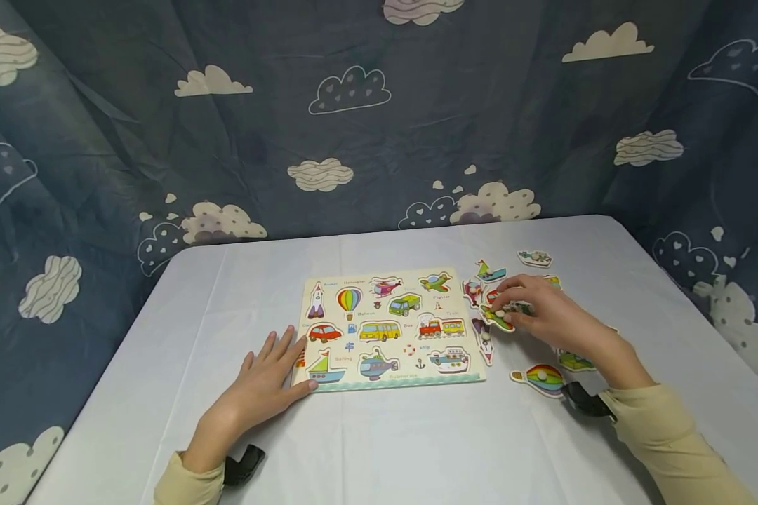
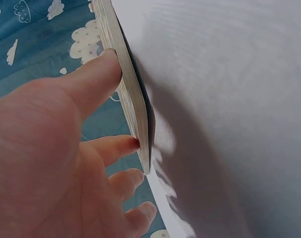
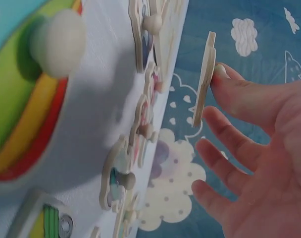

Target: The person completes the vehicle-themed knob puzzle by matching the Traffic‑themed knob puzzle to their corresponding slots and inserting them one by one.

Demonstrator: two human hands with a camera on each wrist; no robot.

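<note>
A wooden puzzle board printed with vehicles lies on the table. My left hand rests at its left edge with the fingers spread and fairly straight. In the left wrist view, the thumb and a finger touch the side of the board. My right hand pinches a green airplane puzzle piece, held just right of the board. Edge-on in the right wrist view, the airplane piece is off the table, its picture side hidden there.
Loose knobbed pieces lie right of the board: a rocket, a sailboat, a ship, a rainbow-striped balloon and several others partly under my right hand. A cloud-patterned curtain hangs behind the white table.
</note>
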